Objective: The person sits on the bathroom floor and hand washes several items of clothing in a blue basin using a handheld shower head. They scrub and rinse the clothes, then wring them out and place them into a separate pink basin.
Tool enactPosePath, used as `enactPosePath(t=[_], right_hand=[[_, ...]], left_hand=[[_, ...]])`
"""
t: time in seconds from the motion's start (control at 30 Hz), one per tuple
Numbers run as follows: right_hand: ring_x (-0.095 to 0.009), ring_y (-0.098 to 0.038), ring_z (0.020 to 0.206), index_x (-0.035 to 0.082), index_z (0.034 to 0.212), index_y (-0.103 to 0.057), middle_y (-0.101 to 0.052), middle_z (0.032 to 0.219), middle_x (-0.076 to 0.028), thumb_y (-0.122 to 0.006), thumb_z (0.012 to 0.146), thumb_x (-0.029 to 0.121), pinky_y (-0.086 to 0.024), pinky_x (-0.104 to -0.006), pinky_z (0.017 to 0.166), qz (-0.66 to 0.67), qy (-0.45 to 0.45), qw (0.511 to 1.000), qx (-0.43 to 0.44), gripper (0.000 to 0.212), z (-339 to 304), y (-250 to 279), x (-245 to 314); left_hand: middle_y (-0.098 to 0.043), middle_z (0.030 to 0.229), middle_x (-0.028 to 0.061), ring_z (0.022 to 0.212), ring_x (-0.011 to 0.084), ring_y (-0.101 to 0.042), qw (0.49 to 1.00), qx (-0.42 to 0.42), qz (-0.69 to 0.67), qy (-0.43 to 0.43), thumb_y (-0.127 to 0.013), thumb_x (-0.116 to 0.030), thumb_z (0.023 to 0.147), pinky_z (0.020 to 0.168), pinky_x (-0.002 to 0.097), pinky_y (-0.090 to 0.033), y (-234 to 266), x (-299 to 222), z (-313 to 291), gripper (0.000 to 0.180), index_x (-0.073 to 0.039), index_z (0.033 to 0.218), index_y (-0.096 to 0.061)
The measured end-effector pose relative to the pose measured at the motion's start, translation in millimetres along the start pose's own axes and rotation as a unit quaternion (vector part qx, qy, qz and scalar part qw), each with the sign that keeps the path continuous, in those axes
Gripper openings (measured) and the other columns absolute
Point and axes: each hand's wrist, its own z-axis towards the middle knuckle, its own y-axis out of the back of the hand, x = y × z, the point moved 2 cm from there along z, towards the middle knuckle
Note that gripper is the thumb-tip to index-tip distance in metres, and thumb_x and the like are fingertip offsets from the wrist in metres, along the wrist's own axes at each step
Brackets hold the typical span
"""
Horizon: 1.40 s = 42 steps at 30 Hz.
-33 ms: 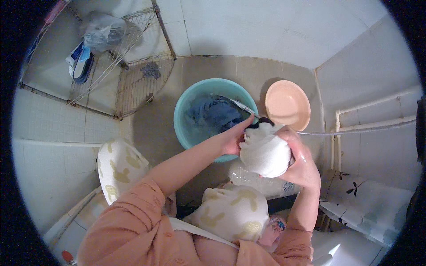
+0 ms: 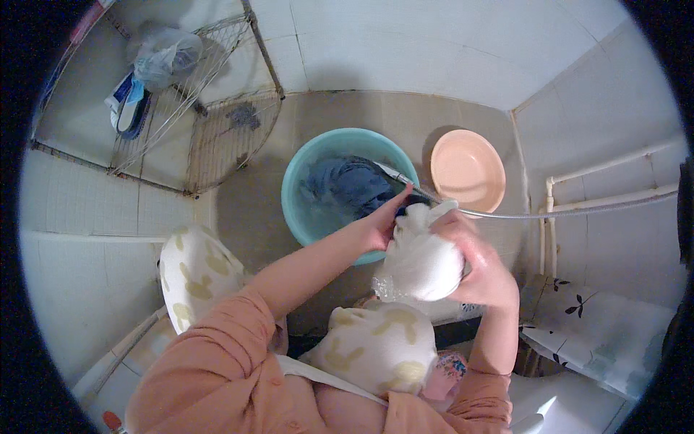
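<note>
Between my two hands is a rounded white cloth bundle (image 2: 425, 262), gathered into folds at its upper end. Dark material shows beside those folds; I cannot make out what it is. My left hand (image 2: 381, 226) grips the bundle's left side, thumb pointing up. Around its right side curl the fingers of my right hand (image 2: 483, 264). Just beyond, a turquoise basin (image 2: 291, 170) holds water and a soaked dark blue garment (image 2: 350, 184). A silver shower head (image 2: 392, 172) rests at that basin's right rim, partly over the garment.
The metal shower hose (image 2: 571, 211) stretches right, past my right hand. A peach basin (image 2: 468, 172) stands right of the turquoise one. At the left is a rusty wire corner rack (image 2: 231, 134) with a plastic bag (image 2: 168, 58) and a brush (image 2: 132, 114). White pipes (image 2: 607, 172) line the right wall.
The white bundle and my right hand have moved slightly left and toward me. More of the hose now shows beyond the bundle. My left hand has barely shifted.
</note>
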Motion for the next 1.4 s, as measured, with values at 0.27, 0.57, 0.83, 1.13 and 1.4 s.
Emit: enactPosePath(t=[0.27,0.57,0.83,1.13,1.4], right_hand=[[-0.026,-0.048,0.097,0.010,0.101,-0.053,-0.049,0.107,-0.013,-0.084,0.053,0.029,-0.038,-0.0386,0.083,0.195,0.048,0.974,-0.103,0.060,-43,-25,-29],[-0.040,-0.040,0.118,0.005,0.124,-0.043,-0.048,0.124,-0.016,-0.051,0.081,0.052,-0.036,-0.0494,0.097,0.545,-0.044,0.605,-0.579,0.064,-130,-19,-115],[-0.021,-0.059,0.086,0.008,0.106,-0.052,-0.060,0.093,-0.004,-0.055,0.083,0.040,-0.048,-0.0362,0.076,0.502,-0.333,0.545,-0.583,0.039,-158,-36,-180],[-0.025,-0.051,0.103,0.008,0.123,-0.037,-0.049,0.115,-0.011,-0.067,0.077,0.020,-0.043,-0.0363,0.087,0.437,-0.334,0.587,-0.594,0.057,-173,-32,-160],[-0.029,-0.050,0.102,0.007,0.108,-0.041,-0.051,0.107,-0.013,-0.070,0.061,0.009,-0.039,-0.0414,0.089,-0.088,-0.106,0.868,-0.478,0.055,-133,-12,-89]], left_hand=[[-0.058,0.106,0.0100,0.101,0.0232,-0.055,0.965,0.229,-0.040,-0.119,-0.052,-0.043,0.084,0.092,0.0353,-0.041,27,4,64,0.044,-0.007,0.109,-0.055],[-0.061,0.096,0.0081,0.082,0.0184,-0.061,0.970,0.109,0.139,-0.170,-0.062,-0.007,0.071,0.076,0.0334,-0.049,0,0,66,0.026,-0.001,0.096,-0.059],[-0.049,0.094,0.0082,0.093,0.0305,-0.046,0.384,0.289,0.779,-0.402,-0.073,-0.010,0.051,0.079,0.0388,-0.039,-69,39,48,0.037,-0.012,0.085,-0.058],[-0.010,0.141,0.0211,0.130,0.0410,-0.016,0.395,0.131,0.778,-0.470,-0.074,-0.014,0.058,0.107,0.0422,-0.015,-11,59,66,0.095,-0.019,0.137,-0.022],[-0.028,0.139,0.0100,0.129,0.0235,-0.028,0.968,0.160,0.130,-0.144,-0.050,-0.051,0.083,0.104,0.0403,-0.025,17,95,90,0.079,-0.014,0.141,-0.010]])
